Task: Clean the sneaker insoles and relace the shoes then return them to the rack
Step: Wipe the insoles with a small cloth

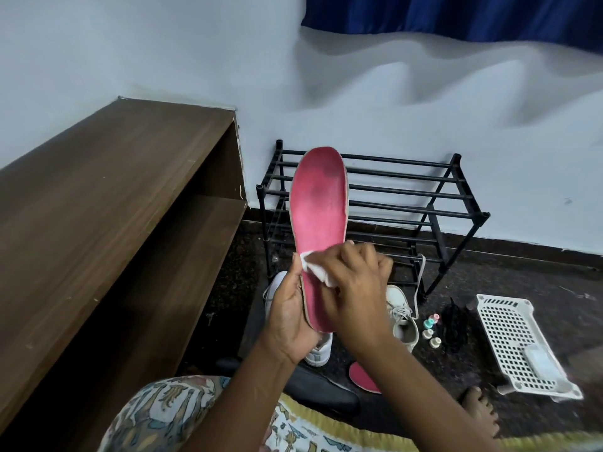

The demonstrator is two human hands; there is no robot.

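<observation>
Insole point(318, 203) upright between hands, left point(288, 316) gripping, right point(350, 282) wiping

1. The long brown wooden shelf unit point(114, 207) stands at the left against the pale wall point(424, 109); the black metal-bar shoe rack point(408, 203) stands to its right on the dark speckled floor point(522, 272).
2. The pink foam insole point(318, 216) stands upright in front of the rack. The left hand point(290, 318) is at its lower left edge, and the right hand point(355, 288) is over a white wipe point(313, 272) on its face.
3. Behind the hands, the left white sneaker point(316, 352) and the right white sneaker point(404, 321) lie on the floor.
4. A second pink insole point(360, 376) lies nearer, under the right forearm.
5. Rightward follow small pastel pegs point(430, 331), a black lace pile point(455, 324) and a white perforated plastic basket point(502, 327).
</observation>
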